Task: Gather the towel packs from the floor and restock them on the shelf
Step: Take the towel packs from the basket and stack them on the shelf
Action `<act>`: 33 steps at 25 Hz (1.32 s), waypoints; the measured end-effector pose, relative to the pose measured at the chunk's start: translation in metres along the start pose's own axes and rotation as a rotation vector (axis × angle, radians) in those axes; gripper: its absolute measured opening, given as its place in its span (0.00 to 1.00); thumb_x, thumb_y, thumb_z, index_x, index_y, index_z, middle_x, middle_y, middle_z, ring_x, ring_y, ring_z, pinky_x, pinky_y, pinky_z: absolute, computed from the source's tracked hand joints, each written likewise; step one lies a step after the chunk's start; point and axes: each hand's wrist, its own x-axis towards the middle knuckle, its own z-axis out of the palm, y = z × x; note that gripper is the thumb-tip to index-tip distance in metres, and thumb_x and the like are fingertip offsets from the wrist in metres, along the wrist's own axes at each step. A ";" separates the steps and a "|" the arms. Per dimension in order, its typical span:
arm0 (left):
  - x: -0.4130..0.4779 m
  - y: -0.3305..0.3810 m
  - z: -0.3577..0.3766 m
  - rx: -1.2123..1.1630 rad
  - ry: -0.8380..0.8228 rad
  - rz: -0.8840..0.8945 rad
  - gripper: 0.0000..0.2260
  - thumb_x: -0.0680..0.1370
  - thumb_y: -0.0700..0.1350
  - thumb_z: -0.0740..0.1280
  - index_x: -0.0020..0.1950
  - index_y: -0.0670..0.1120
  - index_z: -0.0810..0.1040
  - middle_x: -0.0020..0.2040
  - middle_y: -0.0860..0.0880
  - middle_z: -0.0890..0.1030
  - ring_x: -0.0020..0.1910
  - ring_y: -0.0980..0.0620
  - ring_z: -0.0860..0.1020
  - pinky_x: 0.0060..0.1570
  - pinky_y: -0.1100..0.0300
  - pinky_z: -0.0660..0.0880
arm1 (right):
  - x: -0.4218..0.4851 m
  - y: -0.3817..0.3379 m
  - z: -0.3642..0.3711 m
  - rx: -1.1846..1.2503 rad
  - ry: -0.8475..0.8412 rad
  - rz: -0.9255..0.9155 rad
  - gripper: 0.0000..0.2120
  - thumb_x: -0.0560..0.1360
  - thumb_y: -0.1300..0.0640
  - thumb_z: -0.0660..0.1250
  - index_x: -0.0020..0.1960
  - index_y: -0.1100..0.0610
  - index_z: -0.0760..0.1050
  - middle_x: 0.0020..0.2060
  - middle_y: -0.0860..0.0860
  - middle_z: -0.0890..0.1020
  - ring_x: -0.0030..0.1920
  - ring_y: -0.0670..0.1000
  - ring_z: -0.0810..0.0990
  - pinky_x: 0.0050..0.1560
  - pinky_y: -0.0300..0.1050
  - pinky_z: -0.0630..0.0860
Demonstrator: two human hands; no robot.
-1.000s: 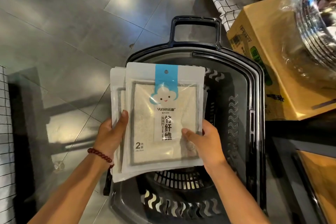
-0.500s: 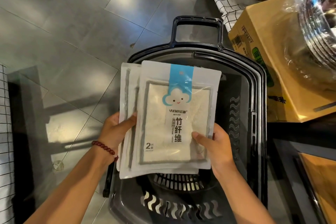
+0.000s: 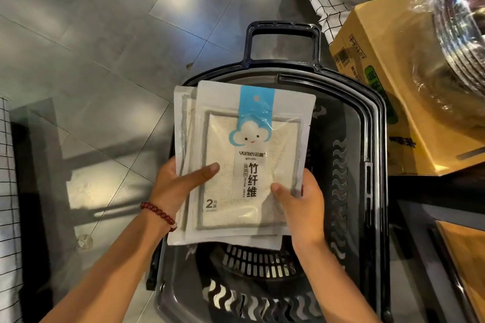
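Reaching farther across towel packs [image 3: 252, 144] — left hand [image 3: 178, 186]; right hand [image 3: 301, 207] unchanged

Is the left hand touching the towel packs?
Touching: the head view shows the left hand gripping the towel packs, thumb across the front.

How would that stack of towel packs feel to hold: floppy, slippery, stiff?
Probably light: the towel packs are thin flat pouches, and the left hand and right hand hold the stack up by its lower part alone. Likely semi-stiff, since it stands without drooping. The glossy film looks slick and the packs sit misaligned, so they may slide apart.
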 end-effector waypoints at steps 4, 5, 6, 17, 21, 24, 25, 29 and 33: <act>0.006 -0.008 -0.005 0.026 0.121 -0.022 0.17 0.60 0.41 0.76 0.47 0.47 0.79 0.41 0.50 0.85 0.39 0.51 0.84 0.35 0.57 0.81 | 0.013 -0.002 0.012 0.003 -0.245 -0.021 0.23 0.74 0.66 0.66 0.64 0.46 0.68 0.58 0.43 0.78 0.58 0.42 0.78 0.56 0.40 0.77; 0.009 -0.010 -0.011 0.023 0.170 -0.013 0.15 0.62 0.39 0.75 0.46 0.48 0.79 0.39 0.52 0.85 0.38 0.53 0.84 0.35 0.58 0.81 | 0.019 0.001 0.012 -0.003 -0.236 0.001 0.24 0.75 0.64 0.66 0.67 0.48 0.67 0.61 0.42 0.76 0.60 0.41 0.76 0.58 0.39 0.75; 0.012 -0.013 -0.019 0.024 0.217 -0.005 0.14 0.63 0.39 0.75 0.45 0.48 0.79 0.37 0.53 0.85 0.36 0.54 0.84 0.34 0.59 0.81 | 0.026 0.005 0.010 -0.022 -0.169 0.032 0.23 0.75 0.61 0.66 0.69 0.50 0.66 0.63 0.43 0.73 0.62 0.42 0.74 0.60 0.38 0.72; 0.031 -0.025 -0.043 0.020 0.213 0.002 0.19 0.58 0.40 0.75 0.48 0.47 0.79 0.43 0.51 0.85 0.43 0.50 0.84 0.40 0.56 0.81 | 0.077 0.104 0.009 -0.846 0.047 0.206 0.30 0.67 0.52 0.76 0.61 0.62 0.65 0.56 0.60 0.74 0.56 0.60 0.75 0.50 0.51 0.77; 0.032 -0.024 -0.046 0.063 0.200 0.000 0.26 0.51 0.44 0.81 0.47 0.48 0.79 0.43 0.52 0.85 0.43 0.49 0.84 0.43 0.52 0.80 | 0.079 0.107 0.007 -0.788 0.015 0.249 0.12 0.70 0.59 0.72 0.47 0.59 0.69 0.42 0.56 0.77 0.46 0.57 0.78 0.40 0.45 0.72; 0.032 -0.023 -0.046 0.080 0.205 0.006 0.25 0.52 0.46 0.81 0.46 0.48 0.79 0.40 0.53 0.85 0.41 0.50 0.84 0.39 0.54 0.81 | 0.067 0.094 0.003 -0.695 0.042 0.118 0.18 0.70 0.65 0.69 0.32 0.54 0.61 0.33 0.51 0.69 0.37 0.54 0.72 0.36 0.48 0.70; 0.031 -0.022 -0.044 0.080 0.205 0.012 0.24 0.52 0.45 0.81 0.45 0.49 0.79 0.39 0.54 0.85 0.40 0.51 0.84 0.37 0.57 0.81 | 0.061 0.087 0.001 -0.686 0.063 0.045 0.17 0.71 0.67 0.68 0.33 0.55 0.62 0.33 0.51 0.69 0.37 0.53 0.71 0.37 0.49 0.71; 0.025 -0.015 -0.038 0.063 0.230 0.005 0.19 0.56 0.44 0.78 0.44 0.49 0.78 0.34 0.58 0.84 0.34 0.58 0.83 0.30 0.63 0.79 | 0.036 0.046 -0.016 -0.687 0.125 -0.228 0.07 0.74 0.66 0.66 0.42 0.60 0.68 0.29 0.47 0.70 0.30 0.50 0.73 0.31 0.42 0.73; 0.019 -0.010 -0.034 0.082 0.231 0.006 0.13 0.65 0.40 0.75 0.45 0.50 0.76 0.32 0.59 0.83 0.32 0.60 0.82 0.28 0.66 0.77 | 0.014 -0.010 -0.034 -0.606 0.292 -0.370 0.07 0.76 0.65 0.65 0.53 0.63 0.73 0.39 0.52 0.81 0.37 0.51 0.79 0.38 0.41 0.77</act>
